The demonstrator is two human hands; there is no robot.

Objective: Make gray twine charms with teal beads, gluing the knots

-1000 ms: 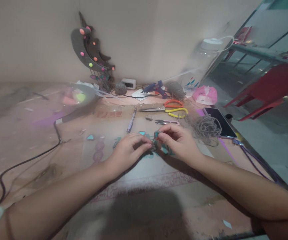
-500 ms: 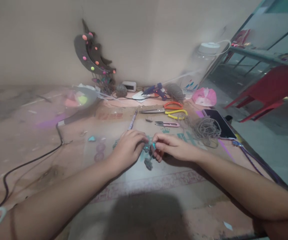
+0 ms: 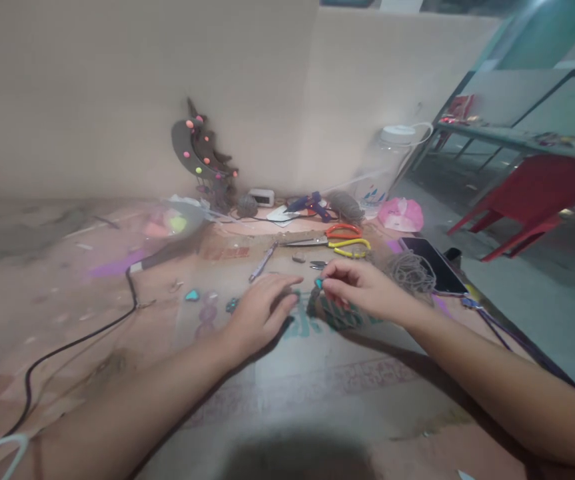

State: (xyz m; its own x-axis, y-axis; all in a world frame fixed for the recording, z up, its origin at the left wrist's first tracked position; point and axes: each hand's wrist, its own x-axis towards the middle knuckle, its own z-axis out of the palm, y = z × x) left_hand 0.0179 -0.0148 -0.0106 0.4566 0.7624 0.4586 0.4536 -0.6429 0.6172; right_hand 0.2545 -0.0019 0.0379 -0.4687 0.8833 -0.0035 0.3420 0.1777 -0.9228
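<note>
The teal charm (image 3: 319,284) sits above the table (image 3: 87,313), pinched in the right hand's (image 3: 360,288) fingertips. Just across, the left hand (image 3: 262,310) faces palm-down, thumb and forefinger parted. Scissors (image 3: 328,240) lie beyond the 2 hands.

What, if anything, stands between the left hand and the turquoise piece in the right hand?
Nothing visible: just a gap separates the left hand from the turquoise piece; the grey clump hangs below it.

The right hand (image 3: 361,289) is hiding the rear of the snips (image 3: 318,265)! Its pinched turquoise piece (image 3: 318,284) looks too small to make out, and the bottom edge slices a white scrap (image 3: 464,475).
</note>
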